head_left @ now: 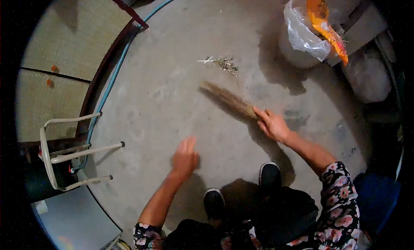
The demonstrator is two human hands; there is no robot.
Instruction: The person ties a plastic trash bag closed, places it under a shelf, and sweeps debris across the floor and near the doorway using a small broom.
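Observation:
My right hand (274, 126) is closed on the handle end of a brown straw hand broom (228, 99), which points up and left over the grey concrete floor. Beyond the broom's tip lies a small pile of debris (226, 64) with a few white sticks at its left side. My left hand (185, 155) hangs above the floor, lower and to the left of the broom. Its fingers are blurred and point upward, and whether they are apart does not show clearly.
A bin (297, 54) with a clear plastic liner and an orange bag (326, 23) stands at the upper right. A blue hose (113, 79) runs along the left, near white metal legs (86, 153). My shoes (270, 176) are at the bottom.

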